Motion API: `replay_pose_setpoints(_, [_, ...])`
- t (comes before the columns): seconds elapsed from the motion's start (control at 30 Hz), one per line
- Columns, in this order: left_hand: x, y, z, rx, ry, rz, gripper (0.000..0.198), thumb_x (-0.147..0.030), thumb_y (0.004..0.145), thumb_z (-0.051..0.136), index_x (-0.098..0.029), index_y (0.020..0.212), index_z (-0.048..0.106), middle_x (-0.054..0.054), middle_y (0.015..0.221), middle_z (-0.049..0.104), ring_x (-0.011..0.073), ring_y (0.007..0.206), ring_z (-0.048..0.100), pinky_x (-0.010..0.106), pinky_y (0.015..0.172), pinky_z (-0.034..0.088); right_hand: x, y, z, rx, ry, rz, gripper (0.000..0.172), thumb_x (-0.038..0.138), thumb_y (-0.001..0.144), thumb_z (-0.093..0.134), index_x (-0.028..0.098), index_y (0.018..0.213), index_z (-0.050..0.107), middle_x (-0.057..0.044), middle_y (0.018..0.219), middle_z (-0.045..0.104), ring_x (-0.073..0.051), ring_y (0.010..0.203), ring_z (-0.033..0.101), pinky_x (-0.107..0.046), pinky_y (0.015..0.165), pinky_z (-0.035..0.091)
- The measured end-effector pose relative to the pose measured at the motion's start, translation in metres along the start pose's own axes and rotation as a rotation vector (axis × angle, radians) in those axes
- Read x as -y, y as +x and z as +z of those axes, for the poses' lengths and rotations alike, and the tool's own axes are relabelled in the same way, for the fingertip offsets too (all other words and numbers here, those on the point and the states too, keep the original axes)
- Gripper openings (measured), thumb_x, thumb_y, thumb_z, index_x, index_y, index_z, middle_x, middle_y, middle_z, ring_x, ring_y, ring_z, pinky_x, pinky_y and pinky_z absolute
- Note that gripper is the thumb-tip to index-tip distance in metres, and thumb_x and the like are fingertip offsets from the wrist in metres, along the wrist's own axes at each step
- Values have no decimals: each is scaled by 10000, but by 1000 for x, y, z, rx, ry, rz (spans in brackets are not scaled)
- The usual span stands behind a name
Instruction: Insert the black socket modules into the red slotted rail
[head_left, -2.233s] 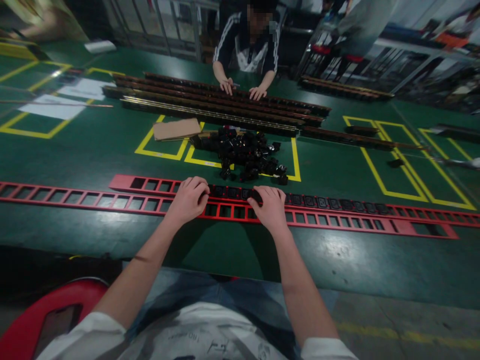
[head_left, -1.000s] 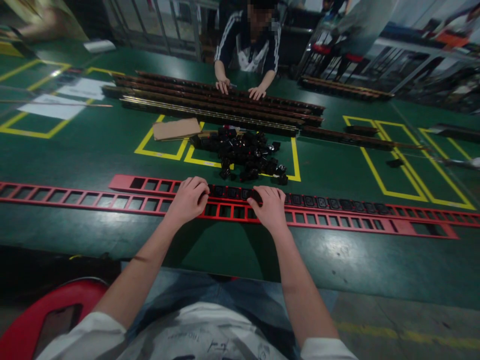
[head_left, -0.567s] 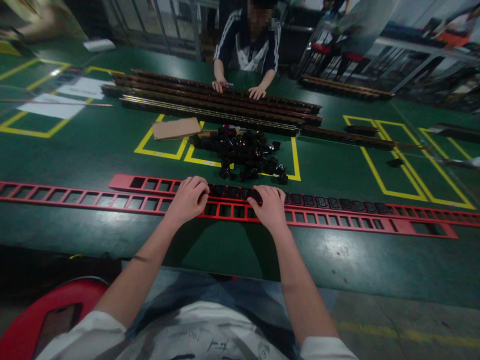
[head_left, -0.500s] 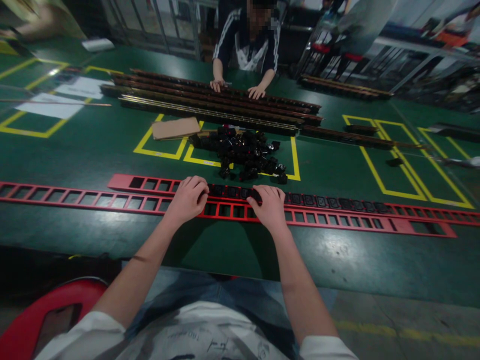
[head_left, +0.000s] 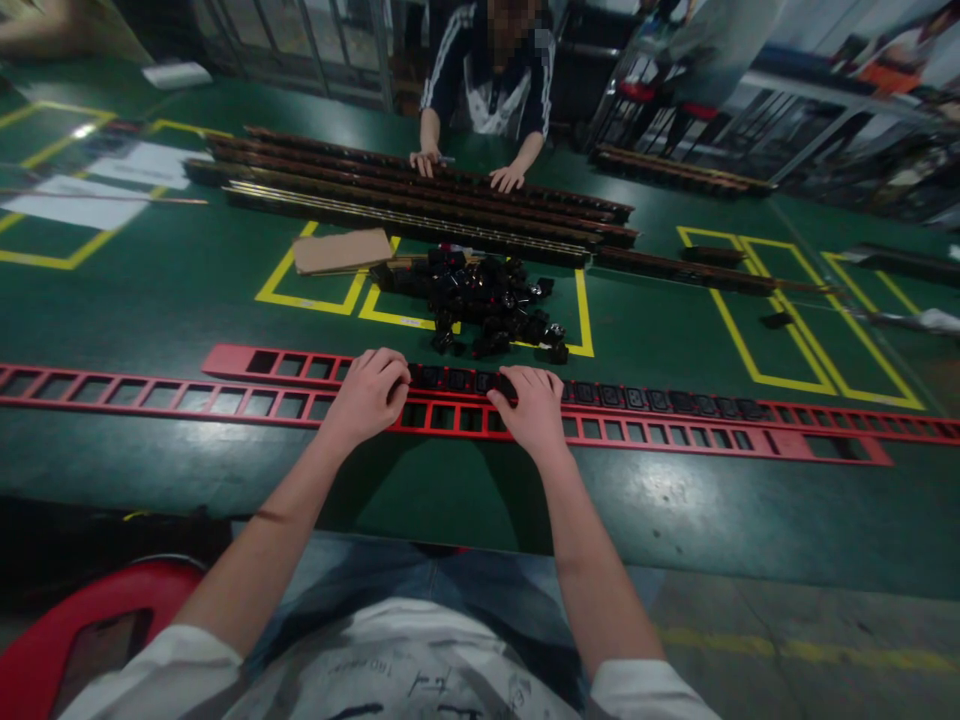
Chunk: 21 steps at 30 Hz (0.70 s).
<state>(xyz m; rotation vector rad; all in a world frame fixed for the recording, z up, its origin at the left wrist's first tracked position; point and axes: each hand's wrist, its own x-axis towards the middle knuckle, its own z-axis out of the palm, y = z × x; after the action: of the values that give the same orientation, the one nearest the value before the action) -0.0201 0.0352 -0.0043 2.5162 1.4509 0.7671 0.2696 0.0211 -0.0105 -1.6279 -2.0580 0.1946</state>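
Observation:
Two long red slotted strips lie side by side across the green table in front of me. The rear strip (head_left: 315,367) carries a row of black sockets (head_left: 457,379) in its openings; the front strip (head_left: 487,420) shows bare openings. My left hand (head_left: 373,392) is closed over the rear strip, fingers curled at the left part of the socket row. My right hand (head_left: 531,405) grips the same strip further right, thumb toward me and fingertips beside a dark socket. Both hands hide what lies directly under the fingers. A few sockets show between them.
Behind the strips lies a pile of black parts (head_left: 491,300) beside a piece of cardboard (head_left: 343,251). Long dark rails (head_left: 420,215) lie further back, with a co-worker's hands (head_left: 508,178) on them. Paper sheets (head_left: 75,207) lie left; a red stool (head_left: 45,640) stands lower left.
The whole view has shifted slightly, so everything sits a little further left. Both hands keep the same places on the rear strip.

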Motion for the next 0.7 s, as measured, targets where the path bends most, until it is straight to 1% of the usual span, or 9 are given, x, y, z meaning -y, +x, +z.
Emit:
replay_pose_setpoints(0.43, [0, 0, 0, -10, 11, 12, 81, -136, 924, 517, -198, 915, 568, 101, 1100, 628, 273, 1035, 562, 457, 909, 484, 0, 0, 0, 4, -11, 3, 326, 390, 991, 590, 216, 1252, 677, -87, 1256, 717, -283, 1221, 594, -499, 1110, 315])
replay_pose_setpoints(0.7, [-1, 0, 0, 4, 4, -3, 84, -142, 923, 521, -202, 913, 580, 102, 1100, 633, 274, 1034, 564, 466, 916, 484, 1, -1, -1, 14, -14, 9, 325, 395, 1004, 559, 221, 1252, 677, -96, 1265, 711, -284, 1231, 588, -494, 1114, 307])
